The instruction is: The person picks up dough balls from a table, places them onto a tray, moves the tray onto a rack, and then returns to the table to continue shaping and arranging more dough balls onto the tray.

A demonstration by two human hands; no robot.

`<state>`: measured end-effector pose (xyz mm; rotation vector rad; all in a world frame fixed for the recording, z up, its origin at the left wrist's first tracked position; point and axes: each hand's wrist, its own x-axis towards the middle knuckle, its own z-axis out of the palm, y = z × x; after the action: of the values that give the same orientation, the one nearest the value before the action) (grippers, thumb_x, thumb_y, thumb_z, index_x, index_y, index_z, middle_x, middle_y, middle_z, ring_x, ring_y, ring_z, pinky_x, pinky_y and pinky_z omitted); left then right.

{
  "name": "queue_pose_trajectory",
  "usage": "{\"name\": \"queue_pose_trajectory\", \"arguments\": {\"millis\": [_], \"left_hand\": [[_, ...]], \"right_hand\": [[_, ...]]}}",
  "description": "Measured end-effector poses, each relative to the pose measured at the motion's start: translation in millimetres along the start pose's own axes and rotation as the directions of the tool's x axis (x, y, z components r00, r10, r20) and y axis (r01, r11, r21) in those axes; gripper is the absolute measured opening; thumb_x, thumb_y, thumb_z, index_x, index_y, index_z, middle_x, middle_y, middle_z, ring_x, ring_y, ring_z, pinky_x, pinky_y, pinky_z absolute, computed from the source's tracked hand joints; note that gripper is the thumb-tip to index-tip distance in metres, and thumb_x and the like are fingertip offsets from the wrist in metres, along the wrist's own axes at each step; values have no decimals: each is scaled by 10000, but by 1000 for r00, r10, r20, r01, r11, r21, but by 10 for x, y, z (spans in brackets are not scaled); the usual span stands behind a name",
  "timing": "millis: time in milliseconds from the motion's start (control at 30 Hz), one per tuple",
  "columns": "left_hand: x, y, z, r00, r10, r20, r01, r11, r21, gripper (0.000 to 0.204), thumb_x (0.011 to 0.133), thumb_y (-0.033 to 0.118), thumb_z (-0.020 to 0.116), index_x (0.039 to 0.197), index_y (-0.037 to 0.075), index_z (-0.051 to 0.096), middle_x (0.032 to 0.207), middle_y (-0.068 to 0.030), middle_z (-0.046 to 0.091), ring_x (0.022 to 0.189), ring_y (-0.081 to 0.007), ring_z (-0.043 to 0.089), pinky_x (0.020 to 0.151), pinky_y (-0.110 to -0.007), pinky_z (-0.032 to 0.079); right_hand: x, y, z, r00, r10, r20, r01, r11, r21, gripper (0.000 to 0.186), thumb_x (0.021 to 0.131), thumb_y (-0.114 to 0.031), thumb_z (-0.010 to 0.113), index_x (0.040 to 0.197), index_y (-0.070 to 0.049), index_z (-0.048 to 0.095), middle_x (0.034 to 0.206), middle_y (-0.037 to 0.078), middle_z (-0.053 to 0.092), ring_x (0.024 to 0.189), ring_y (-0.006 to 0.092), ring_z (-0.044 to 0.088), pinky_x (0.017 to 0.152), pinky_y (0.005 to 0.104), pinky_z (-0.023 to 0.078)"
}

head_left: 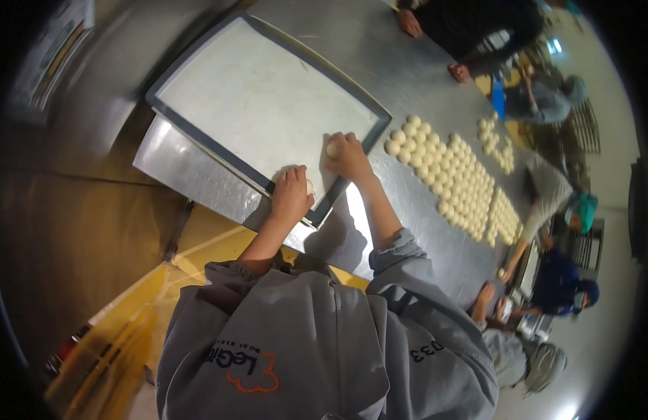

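Observation:
A large dark-rimmed baking tray (171,120) lies on the steel table, lined with a pale sheet (247,98). Over its near right end my left hand (291,197) is closed around a dough ball (310,187), which shows at the side of the fingers. Farther right, close to the tray's right rim, my right hand (350,158) grips another dough ball (332,150) with curled fingers. Both balls are pale and round, low over the sheet; whether they touch it I cannot tell. The undersides of both hands are hidden.
Many dough balls (453,175) stand in rows on the steel table (422,241) to the right, with a smaller group (504,155) beyond. A person in dark clothes (478,28) stands across the table. Several co-workers, one in a green cap (588,213), are along the right side.

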<state>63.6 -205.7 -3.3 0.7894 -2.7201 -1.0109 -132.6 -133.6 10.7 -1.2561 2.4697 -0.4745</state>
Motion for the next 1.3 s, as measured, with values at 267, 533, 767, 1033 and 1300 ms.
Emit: {"name": "queue_pose_trajectory", "arguments": {"millis": [267, 533, 767, 1033, 1300], "left_hand": [[-87, 220, -287, 995, 93, 40, -95, 994, 61, 939, 684, 222, 875, 1468, 64, 382, 1371, -200, 480, 1294, -396, 449, 1062, -499, 407], [-171, 1231, 164, 888, 428, 165, -416, 903, -105, 748, 779, 188, 792, 1426, 27, 454, 1339, -205, 507, 1264, -404, 464, 1065, -490, 394], [601, 2590, 2132, 697, 682, 222, -666, 730, -153, 520, 823, 67, 688, 1315, 13, 528, 1278, -214, 560, 1219, -388, 524, 1057, -438, 428], [398, 3187, 2213, 755, 606, 251, -530, 789, -311, 430, 818, 67, 686, 1225, -4, 569, 927, -193, 664, 812, -365, 656, 744, -442, 526], [-340, 2109, 1543, 715, 698, -31, -682, 707, 186, 293, 728, 179, 747, 994, 61, 706, 865, -126, 689, 929, -360, 651, 947, -488, 463]], "right_hand": [[-1155, 444, -442, 780, 274, -562, -213, 962, 173, 617, 780, -105, 752, 1354, -137, 530, 1252, 187, 509, 1172, 373, 527, 984, 441, 485], [-2708, 2552, -723, 428, 505, -750, -615, 771, 168, 562, 765, -76, 752, 1299, -104, 579, 1302, 150, 538, 1192, 375, 501, 989, 463, 430], [-2347, 2778, -801, 532, 410, -741, -692, 715, -102, 436, 739, -207, 737, 1165, -134, 680, 1353, 131, 511, 1222, 360, 483, 991, 568, 370], [-3433, 2665, -459, 286, 573, -768, -318, 813, 488, 343, 723, -247, 785, 977, -77, 629, 1168, 173, 500, 1123, 376, 458, 975, 467, 373], [-4796, 2806, -310, 442, 709, -549, -639, 679, 363, 550, 671, -348, 731, 1135, -68, 634, 1272, 185, 527, 1191, 357, 465, 990, 555, 353]]}}
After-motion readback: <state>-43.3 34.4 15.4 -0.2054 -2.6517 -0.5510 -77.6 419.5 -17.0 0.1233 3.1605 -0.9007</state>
